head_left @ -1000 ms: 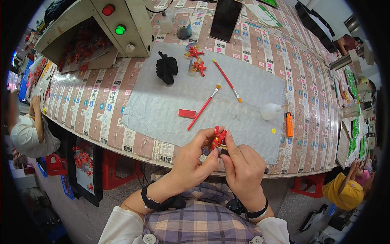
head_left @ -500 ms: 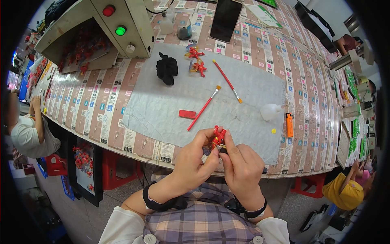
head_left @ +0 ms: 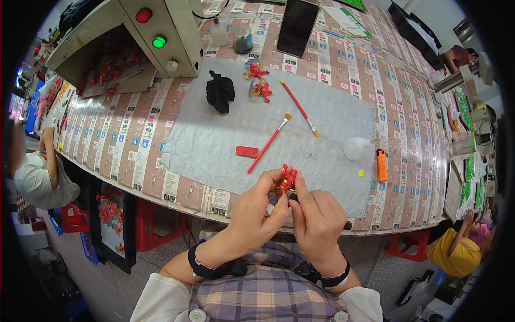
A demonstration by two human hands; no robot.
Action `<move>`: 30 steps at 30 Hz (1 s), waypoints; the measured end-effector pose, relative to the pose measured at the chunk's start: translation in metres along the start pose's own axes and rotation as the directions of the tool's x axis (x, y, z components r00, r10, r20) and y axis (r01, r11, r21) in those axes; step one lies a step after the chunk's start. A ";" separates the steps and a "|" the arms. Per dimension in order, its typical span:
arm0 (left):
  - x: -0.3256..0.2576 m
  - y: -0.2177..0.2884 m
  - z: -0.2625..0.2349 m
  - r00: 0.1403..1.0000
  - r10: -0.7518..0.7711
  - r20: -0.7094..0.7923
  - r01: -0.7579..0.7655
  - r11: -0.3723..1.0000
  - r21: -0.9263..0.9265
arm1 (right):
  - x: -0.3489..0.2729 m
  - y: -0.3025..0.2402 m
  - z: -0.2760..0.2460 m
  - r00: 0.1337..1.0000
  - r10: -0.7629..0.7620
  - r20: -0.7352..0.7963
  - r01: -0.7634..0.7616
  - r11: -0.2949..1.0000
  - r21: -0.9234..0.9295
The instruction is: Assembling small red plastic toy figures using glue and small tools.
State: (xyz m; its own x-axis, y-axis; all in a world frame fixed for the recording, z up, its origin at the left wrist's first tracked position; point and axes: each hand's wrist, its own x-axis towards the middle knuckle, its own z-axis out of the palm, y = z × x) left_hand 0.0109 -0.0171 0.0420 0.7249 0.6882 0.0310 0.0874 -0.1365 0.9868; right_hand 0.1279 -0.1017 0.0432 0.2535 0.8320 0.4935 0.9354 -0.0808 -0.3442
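Observation:
Over the near edge of the mat, my left hand [head_left: 256, 210] pinches a small red toy figure [head_left: 288, 178] with yellowish parts between thumb and fingers. My right hand [head_left: 320, 217] is closed against the figure's right side, its fingertips touching or nearly touching it. A small dark thing [head_left: 293, 197] shows between the right thumb and index finger, mostly hidden. Beyond my hands lie two red-handled brushes [head_left: 268, 145], a flat red block [head_left: 247, 151] and two more red figures [head_left: 261, 90] with clear and yellow parts.
A grey-white mat [head_left: 188, 145] covers the table before me. On it are a black cloth [head_left: 220, 92] and a white squeeze bottle [head_left: 357, 148]; an orange lighter [head_left: 381, 165] lies at right. A metal machine [head_left: 182, 37] holding red figures stands far left. A phone [head_left: 298, 27] stands behind.
The right fingers have shifted slightly against the figure, and the figure has turned or tilted a little. Both hands stay in nearly the same place; the mat's things have not moved.

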 end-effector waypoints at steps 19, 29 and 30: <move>0.002 -0.004 0.004 0.999 0.003 -0.046 -0.009 0.992 -0.124 | 0.001 0.005 -0.009 0.995 0.031 0.091 -0.040 0.994 0.099; 0.002 -0.008 0.006 0.998 0.018 -0.063 -0.022 0.997 -0.072 | -0.002 0.003 -0.004 0.996 0.041 0.081 -0.045 0.997 0.060; 0.002 -0.007 0.005 0.999 -0.007 -0.040 0.004 0.997 -0.075 | -0.002 0.003 -0.003 0.996 0.040 0.076 -0.044 0.998 0.051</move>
State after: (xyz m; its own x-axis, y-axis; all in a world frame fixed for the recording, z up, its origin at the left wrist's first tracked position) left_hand 0.0155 -0.0187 0.0347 0.6966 0.7168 0.0303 0.0389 -0.0798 0.9961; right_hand 0.1308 -0.1050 0.0442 0.2713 0.8673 0.4174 0.9097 -0.0893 -0.4056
